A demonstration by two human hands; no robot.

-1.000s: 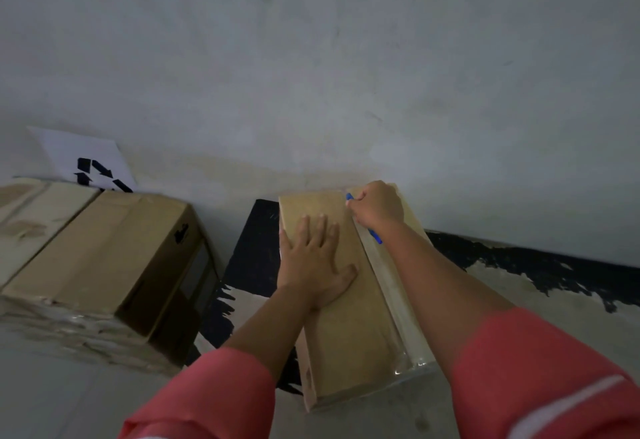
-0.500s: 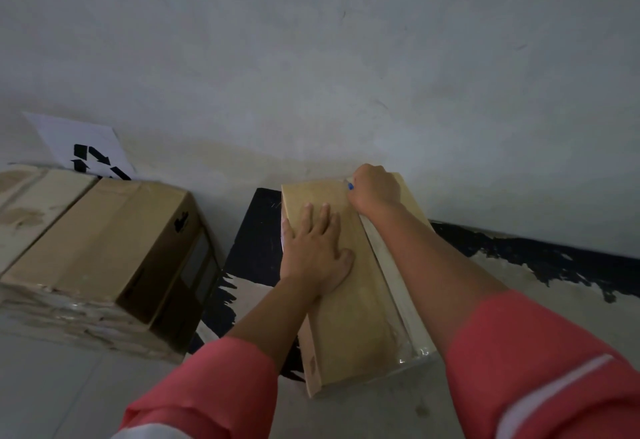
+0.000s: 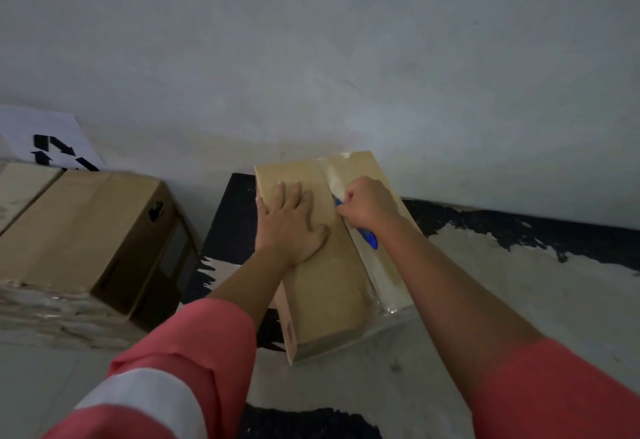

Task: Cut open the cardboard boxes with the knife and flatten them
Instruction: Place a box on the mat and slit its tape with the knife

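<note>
Pressing flat on the cardboard box [image 3: 325, 295] on the floor [image 3: 519, 286], the left hand [image 3: 287, 227] rests just beside the taped seam [image 3: 379, 270] where the right hand [image 3: 369, 201] clenches the blue knife [image 3: 370, 240] — a sideways slip could nick that thumb.

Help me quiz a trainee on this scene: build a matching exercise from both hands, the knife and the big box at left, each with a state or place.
1 left hand
2 right hand
3 knife
4 big box

A blue, partly hidden in a fist
B lies flat on the narrow box
C stands at the left, untouched
D curled round a handle

Pairs: 1-B, 2-D, 3-A, 4-C
</note>
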